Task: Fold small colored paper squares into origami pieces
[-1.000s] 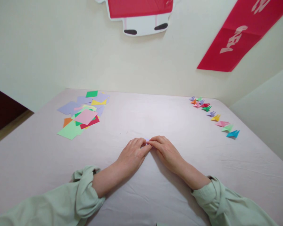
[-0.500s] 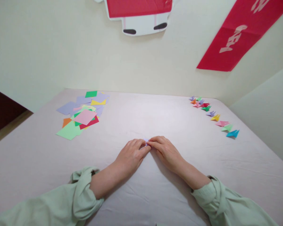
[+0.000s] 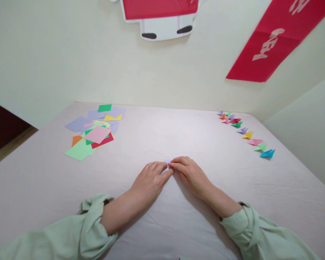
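A small piece of pale purple paper (image 3: 167, 161) lies at the middle of the table, mostly covered by my fingertips. My left hand (image 3: 151, 179) comes in from the left, its thumb and fingers closed on the paper's near left side. From the right, my right hand (image 3: 190, 176) pinches the same paper with thumb and forefinger. The fingertips of both hands almost meet over it. How the paper is folded underneath cannot be made out.
Loose coloured paper sheets (image 3: 82, 150) lie overlapping at the back left of the cloth-covered table (image 3: 162, 133). A line of small folded paper figures (image 3: 267, 154) runs along the right side. Behind stands a wall with a red banner (image 3: 260, 50).
My left hand and forearm have shifted very slightly, and a little more of the purple paper shows between the hands. My right hand stays in place.
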A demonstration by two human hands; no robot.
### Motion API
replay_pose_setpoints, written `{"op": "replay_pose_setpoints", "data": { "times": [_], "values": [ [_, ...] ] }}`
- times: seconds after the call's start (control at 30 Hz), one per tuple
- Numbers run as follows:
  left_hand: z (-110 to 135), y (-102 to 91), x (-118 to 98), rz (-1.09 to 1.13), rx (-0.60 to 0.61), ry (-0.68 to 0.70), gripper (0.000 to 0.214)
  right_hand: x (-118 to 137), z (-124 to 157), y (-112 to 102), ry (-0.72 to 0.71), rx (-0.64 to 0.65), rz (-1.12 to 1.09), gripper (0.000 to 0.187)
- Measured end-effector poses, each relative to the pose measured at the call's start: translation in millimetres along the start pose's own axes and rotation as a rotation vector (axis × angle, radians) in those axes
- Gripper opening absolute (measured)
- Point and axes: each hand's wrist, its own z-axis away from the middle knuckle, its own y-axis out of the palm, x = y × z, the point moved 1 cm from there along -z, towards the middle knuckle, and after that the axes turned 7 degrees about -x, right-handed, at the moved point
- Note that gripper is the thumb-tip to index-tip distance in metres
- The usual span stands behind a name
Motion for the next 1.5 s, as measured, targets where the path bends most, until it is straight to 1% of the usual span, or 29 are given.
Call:
{"op": "replay_pose_setpoints", "data": {
  "times": [0.17, 0.33, 0.57, 0.7, 0.83, 1.27, 1.5],
  "values": [
    [0.7, -3.8, -4.1, -0.057, 0.025, -0.002, 0.034, 1.5, -0.6, -2.8, 0.01, 0.016, -0.001, 0.035],
    [1.5, -2.3, -4.0, -0.083, 0.017, -0.009, 0.036, 3.9, -2.1, -5.6, -0.003, 0.025, 0.008, 0.038],
    [0.7, -3.3, -4.4, -0.087, 0.035, 0.003, 0.033, 2.0, 0.0, -4.0, -0.029, 0.031, 0.076, 0.032],
    [3.6, -2.4, -0.9, -0.065, 0.028, 0.017, 0.037, 1.3, 0.6, -3.7, -0.047, 0.019, 0.092, 0.03],
    [5.2, -1.1, 1.8, -0.037, 0.019, 0.005, 0.04, 1.1, 0.2, -3.6, -0.048, 0.018, 0.096, 0.03],
    [5.3, -4.4, 1.0, -0.014, 0.008, -0.012, 0.045, 4.8, -1.3, -7.0, -0.049, 0.033, 0.117, 0.032],
    [4.6, -2.6, 3.0, -0.034, 0.002, -0.023, 0.043, 6.6, -1.7, -9.1, -0.05, 0.047, 0.101, 0.03]
  ]
}}
